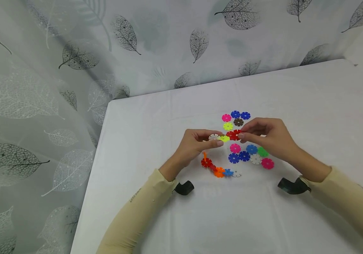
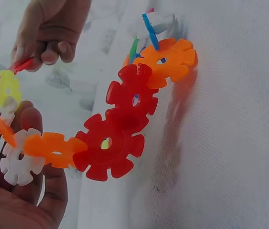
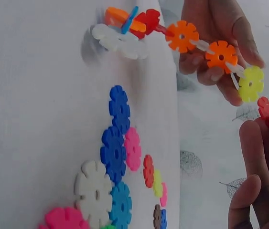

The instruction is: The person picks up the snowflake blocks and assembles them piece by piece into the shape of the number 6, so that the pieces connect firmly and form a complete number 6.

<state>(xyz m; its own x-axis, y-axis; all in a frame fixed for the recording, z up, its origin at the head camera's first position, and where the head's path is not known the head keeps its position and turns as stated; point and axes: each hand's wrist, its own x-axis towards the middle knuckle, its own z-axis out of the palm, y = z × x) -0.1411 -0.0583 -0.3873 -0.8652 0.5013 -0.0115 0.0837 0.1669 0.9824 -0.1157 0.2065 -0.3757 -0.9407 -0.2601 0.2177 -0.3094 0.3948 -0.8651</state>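
Observation:
My left hand (image 1: 197, 143) pinches a yellow snowflake disc (image 3: 251, 84) at the upper end of a chain of linked discs. Below it the chain runs through white and orange discs (image 2: 55, 150) to red discs (image 2: 109, 147). Its lower end, with orange, a blue disc (image 1: 228, 172) and a white disc (image 3: 120, 42), hangs down to the tabletop. Between thumb and fingertips my right hand (image 1: 268, 135) holds a single red disc (image 3: 266, 107). That red disc is right at the yellow disc's edge, both raised over the table.
Several loose discs lie flat on the white table (image 1: 219, 218): dark blue discs (image 3: 113, 152), a pink disc (image 1: 267, 163), a white disc (image 1: 255, 159), a green disc (image 1: 263, 152) and a brown disc (image 1: 238, 122). A leaf-print curtain (image 1: 156, 42) hangs behind the table.

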